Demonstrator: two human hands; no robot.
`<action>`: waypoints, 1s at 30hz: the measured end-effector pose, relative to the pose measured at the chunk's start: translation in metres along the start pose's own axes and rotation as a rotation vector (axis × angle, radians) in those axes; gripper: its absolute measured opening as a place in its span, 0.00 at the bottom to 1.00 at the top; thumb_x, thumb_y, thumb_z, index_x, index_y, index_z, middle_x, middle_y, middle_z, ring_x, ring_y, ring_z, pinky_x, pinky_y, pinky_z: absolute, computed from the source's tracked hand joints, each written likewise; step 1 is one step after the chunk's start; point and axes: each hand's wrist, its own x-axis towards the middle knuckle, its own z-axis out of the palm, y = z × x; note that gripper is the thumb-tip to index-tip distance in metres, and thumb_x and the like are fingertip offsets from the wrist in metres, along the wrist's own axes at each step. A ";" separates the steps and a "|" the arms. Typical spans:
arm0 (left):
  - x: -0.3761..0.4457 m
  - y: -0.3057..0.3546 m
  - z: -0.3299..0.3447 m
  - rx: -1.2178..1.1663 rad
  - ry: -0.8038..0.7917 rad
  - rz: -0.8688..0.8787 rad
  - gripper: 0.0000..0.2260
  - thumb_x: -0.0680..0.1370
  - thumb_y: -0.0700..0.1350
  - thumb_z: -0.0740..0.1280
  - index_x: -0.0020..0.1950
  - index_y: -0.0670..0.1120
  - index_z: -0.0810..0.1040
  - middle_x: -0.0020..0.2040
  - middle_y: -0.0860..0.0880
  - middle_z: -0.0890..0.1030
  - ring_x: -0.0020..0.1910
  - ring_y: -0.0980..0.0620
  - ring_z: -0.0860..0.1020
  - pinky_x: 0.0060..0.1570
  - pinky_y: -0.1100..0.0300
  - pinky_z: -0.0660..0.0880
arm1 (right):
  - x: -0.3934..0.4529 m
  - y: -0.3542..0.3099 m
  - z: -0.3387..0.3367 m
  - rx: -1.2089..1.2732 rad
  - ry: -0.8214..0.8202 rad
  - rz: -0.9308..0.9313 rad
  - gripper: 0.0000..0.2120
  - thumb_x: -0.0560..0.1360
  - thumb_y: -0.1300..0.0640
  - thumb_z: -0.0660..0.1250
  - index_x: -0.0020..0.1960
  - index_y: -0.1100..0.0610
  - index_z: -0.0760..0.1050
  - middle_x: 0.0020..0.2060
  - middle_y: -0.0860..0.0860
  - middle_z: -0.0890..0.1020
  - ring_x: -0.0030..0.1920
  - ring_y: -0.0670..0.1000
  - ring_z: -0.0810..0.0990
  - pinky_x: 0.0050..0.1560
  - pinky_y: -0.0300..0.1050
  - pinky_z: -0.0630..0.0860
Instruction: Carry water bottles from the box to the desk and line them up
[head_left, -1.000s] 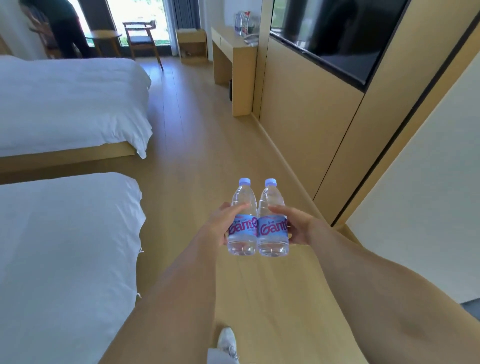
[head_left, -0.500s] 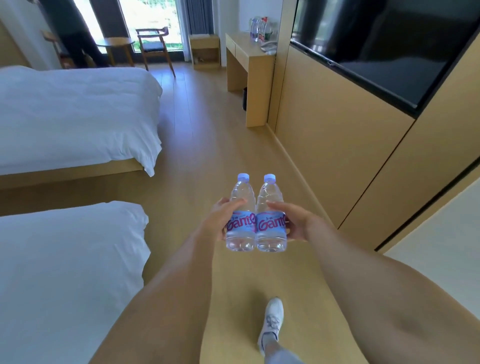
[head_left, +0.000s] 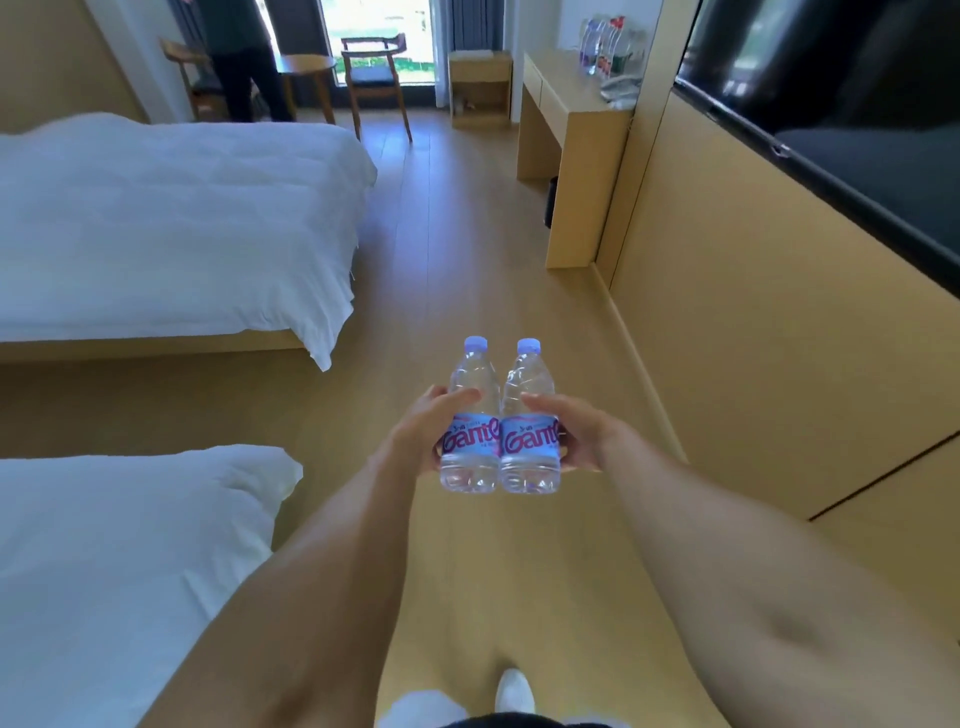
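I've got two water bottles upright and touching side by side at frame centre, the left bottle (head_left: 471, 422) gripped by my left hand (head_left: 422, 434) with thumb across its front, the right bottle (head_left: 530, 423) gripped by my right hand (head_left: 576, 434) the same way. Wood floor (head_left: 457, 249) runs below, white beds (head_left: 171, 218) at left. The desk (head_left: 569, 111) sits upper right with more bottles (head_left: 605, 44) on it; another person (head_left: 236, 57) stands upper left.
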 end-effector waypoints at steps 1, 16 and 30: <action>0.011 0.010 0.001 -0.003 0.002 -0.004 0.20 0.77 0.47 0.73 0.64 0.42 0.70 0.54 0.38 0.79 0.43 0.41 0.83 0.52 0.37 0.80 | 0.011 -0.012 -0.003 -0.005 -0.005 0.000 0.19 0.74 0.47 0.73 0.60 0.55 0.75 0.44 0.55 0.82 0.45 0.55 0.83 0.49 0.54 0.80; 0.225 0.131 -0.028 0.087 -0.018 -0.047 0.20 0.72 0.53 0.76 0.59 0.50 0.74 0.55 0.42 0.82 0.46 0.43 0.83 0.51 0.37 0.81 | 0.198 -0.166 -0.027 -0.088 0.047 -0.030 0.21 0.73 0.49 0.75 0.61 0.54 0.75 0.48 0.53 0.82 0.49 0.55 0.83 0.61 0.62 0.77; 0.444 0.280 -0.084 0.147 -0.082 -0.071 0.19 0.72 0.53 0.76 0.57 0.49 0.74 0.49 0.43 0.82 0.42 0.44 0.82 0.51 0.39 0.80 | 0.375 -0.340 -0.010 -0.100 0.128 -0.012 0.13 0.74 0.50 0.74 0.54 0.53 0.75 0.48 0.55 0.81 0.50 0.56 0.81 0.64 0.60 0.76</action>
